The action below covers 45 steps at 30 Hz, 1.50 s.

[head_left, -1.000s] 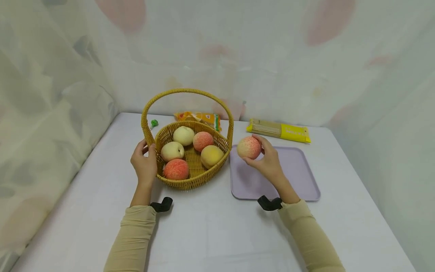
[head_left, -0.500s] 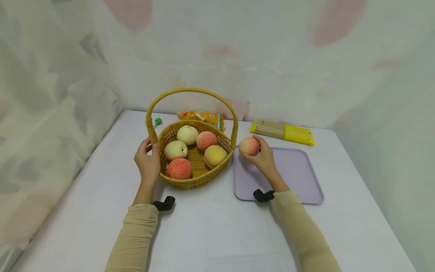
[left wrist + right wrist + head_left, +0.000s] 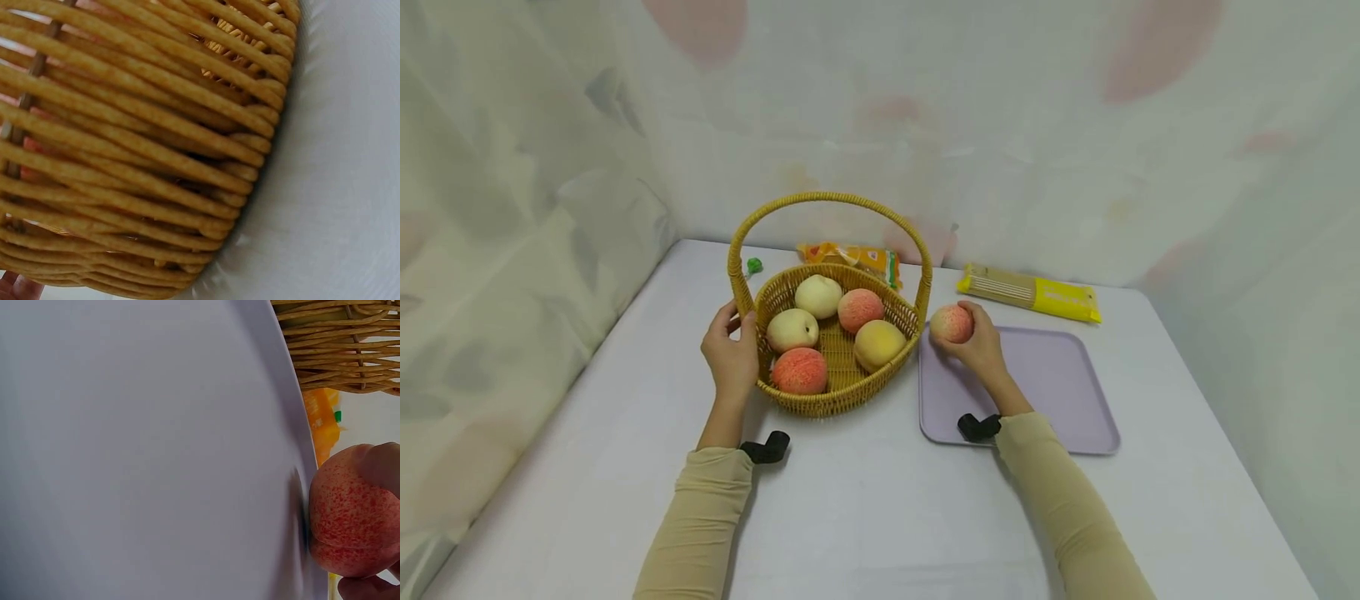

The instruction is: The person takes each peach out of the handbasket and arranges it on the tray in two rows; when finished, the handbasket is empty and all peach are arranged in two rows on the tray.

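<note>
In the head view my right hand (image 3: 979, 346) holds a pink-and-cream peach (image 3: 951, 323) at the far left corner of the lilac tray (image 3: 1060, 392). The right wrist view shows this peach (image 3: 350, 515) low by the tray's rim (image 3: 300, 406); whether it touches the tray I cannot tell. My left hand (image 3: 732, 350) grips the left side of a wicker basket (image 3: 827, 406) at the foot of its handle, thumb toward the inside. Several peaches lie in the basket, among them a red one (image 3: 800, 372) and a yellow one (image 3: 880, 345). Basket weave (image 3: 137, 137) fills most of the left wrist view.
Behind the basket lies an orange food packet (image 3: 853, 257). A yellow pack of noodles (image 3: 1028, 293) lies beyond the tray. A small green-topped item (image 3: 754, 266) is at the back left. White cloth covers the table (image 3: 865, 508), with patterned fabric around it.
My right hand has lowered the peach and shifted slightly left relative to the tray. The left hand keeps its place on the basket. The head view has shifted a little.
</note>
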Tool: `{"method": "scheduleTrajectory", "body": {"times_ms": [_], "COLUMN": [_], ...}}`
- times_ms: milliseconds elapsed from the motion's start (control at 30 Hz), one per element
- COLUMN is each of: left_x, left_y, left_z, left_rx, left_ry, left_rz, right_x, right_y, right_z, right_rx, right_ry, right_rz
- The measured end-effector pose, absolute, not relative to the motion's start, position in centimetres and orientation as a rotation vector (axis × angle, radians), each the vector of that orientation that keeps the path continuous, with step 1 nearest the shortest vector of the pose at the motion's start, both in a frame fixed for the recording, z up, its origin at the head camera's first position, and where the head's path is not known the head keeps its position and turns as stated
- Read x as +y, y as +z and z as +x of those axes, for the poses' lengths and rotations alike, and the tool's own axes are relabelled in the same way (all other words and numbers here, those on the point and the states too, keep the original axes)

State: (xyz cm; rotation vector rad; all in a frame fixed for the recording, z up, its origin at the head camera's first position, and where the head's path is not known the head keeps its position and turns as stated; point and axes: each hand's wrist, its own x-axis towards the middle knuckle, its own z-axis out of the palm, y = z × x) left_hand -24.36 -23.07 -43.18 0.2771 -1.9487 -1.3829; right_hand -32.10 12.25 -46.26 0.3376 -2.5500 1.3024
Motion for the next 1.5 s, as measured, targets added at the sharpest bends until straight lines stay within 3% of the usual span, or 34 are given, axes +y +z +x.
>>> {"method": "scheduleTrajectory", "body": {"times_ms": [700, 1100, 1300, 1500], "left_x": [-23.1, -23.1, -23.1, -23.0], "left_y": [-43.1, -42.9, -42.6, -42.7], "left_z": [-24.3, -24.4, -24.6, -24.2], "left_rx": [-1.939, -1.915, -1.928, -1.933], "left_ry": [-1.373, -1.384, -1.38, -1.391], "left_rz": [0.278, 0.266, 0.268, 0.273], "right_x": [12.0, 11.4, 8.8, 6.7], "right_y": [-45.4, -42.5, -38.5, -39.6], "right_z": [-31.1, -27.9, -24.6, -24.5], "right_rx": [-2.603, -2.351, -2.194, -2.2], "right_ry": [1.333, 1.471, 1.585, 1.526], "right_rz": [0.411, 0.443, 0.589, 0.783]}}
